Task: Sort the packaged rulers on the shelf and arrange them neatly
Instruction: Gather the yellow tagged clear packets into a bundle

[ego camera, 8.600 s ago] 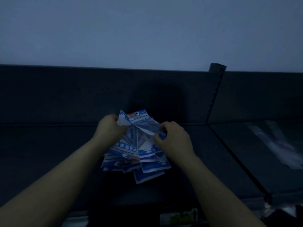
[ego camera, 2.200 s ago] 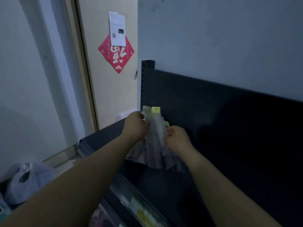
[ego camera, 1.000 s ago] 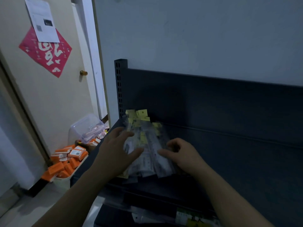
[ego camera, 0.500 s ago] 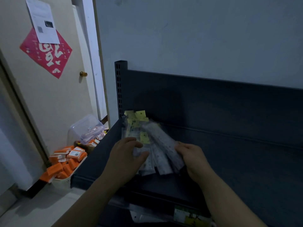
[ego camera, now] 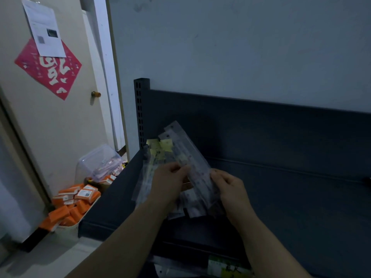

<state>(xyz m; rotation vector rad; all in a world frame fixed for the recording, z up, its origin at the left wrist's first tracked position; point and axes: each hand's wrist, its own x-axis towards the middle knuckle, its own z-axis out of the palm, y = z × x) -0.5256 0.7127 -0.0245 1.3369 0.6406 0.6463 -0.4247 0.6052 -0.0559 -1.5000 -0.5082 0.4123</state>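
A loose pile of clear packaged rulers with yellow header cards (ego camera: 160,149) lies at the left end of a dark shelf (ego camera: 291,197). Above the pile, a few packaged rulers (ego camera: 188,155) are lifted and tilted up to the left. My left hand (ego camera: 168,183) grips them from the left side, fingers curled over their middle. My right hand (ego camera: 230,187) pinches their lower right edge. The bottom ends of the packs are hidden behind my hands.
The shelf's slotted upright post (ego camera: 140,109) stands at its left end, against a grey wall. On the floor to the left sit a tray of orange boxes (ego camera: 74,205) and a clear plastic tub (ego camera: 100,163). A door (ego camera: 50,117) carries a red paper.
Both hands have lifted a few rulers off the pile and raised them, tilting their top ends up and to the left. The rest of the pile stays on the shelf.
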